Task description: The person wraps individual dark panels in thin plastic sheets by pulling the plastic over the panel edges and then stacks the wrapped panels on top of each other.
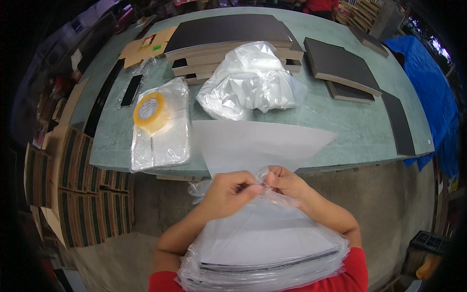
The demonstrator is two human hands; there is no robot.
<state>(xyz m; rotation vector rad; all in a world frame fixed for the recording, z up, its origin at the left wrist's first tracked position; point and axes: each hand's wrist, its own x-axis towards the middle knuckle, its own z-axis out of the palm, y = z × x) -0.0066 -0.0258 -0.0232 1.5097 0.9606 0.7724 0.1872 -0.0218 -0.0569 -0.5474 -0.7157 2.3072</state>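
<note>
A stack of white-faced sheets with dark edges (265,247) leans against my body inside a clear plastic bag (311,270). My left hand (229,193) and my right hand (287,184) meet over the top of the stack. Both are closed, with fingers pinching the gathered plastic between them; some of the left fingertips are hidden. Just beyond the hands, a large pale grey-white sheet (262,141) reaches over the table's near edge; its lower end is hidden behind my hands and the plastic.
On the green table (355,131) lie crumpled clear plastic (250,85), a yellowish tape roll (150,111) on a stack of flat plastic bags (170,146), and a black phone (131,90). Dark panels (228,29) are stacked behind. Cardboard boxes (92,214) stand left, a blue tarp (430,82) right.
</note>
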